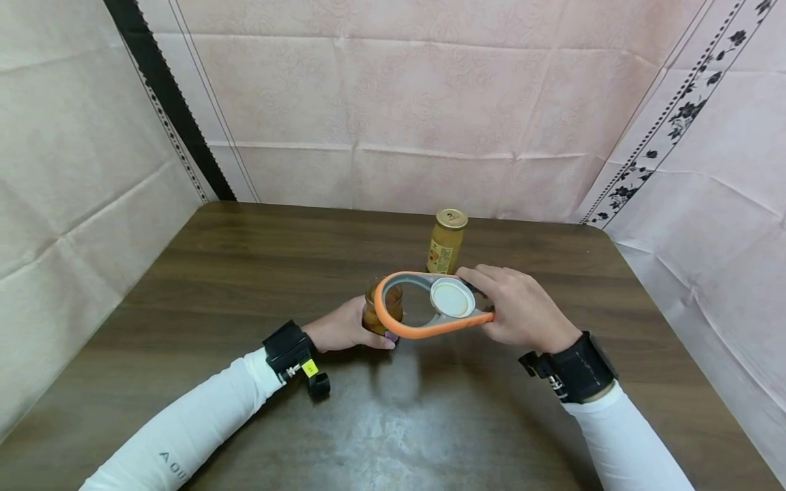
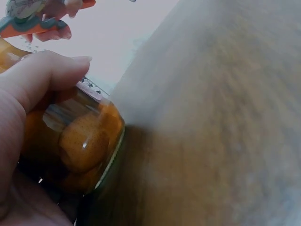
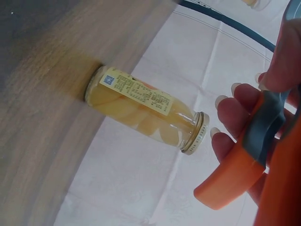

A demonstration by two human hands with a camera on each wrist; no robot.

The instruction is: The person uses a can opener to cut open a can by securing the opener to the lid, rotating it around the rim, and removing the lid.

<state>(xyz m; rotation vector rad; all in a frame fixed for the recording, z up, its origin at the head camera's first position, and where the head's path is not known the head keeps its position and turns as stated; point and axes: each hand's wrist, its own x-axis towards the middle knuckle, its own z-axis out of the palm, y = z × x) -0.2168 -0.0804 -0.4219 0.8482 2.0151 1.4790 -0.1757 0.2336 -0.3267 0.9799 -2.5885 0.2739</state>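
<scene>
Jar opener (image 1: 432, 331) in right hand (image 1: 522, 310), long axis crosswise, rounded end leftward.

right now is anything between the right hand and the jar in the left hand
Yes, the orange-and-grey jar opener the right hand holds; its wide end overlaps the glass jar in the head view. The capped jar stands farther back.
</scene>
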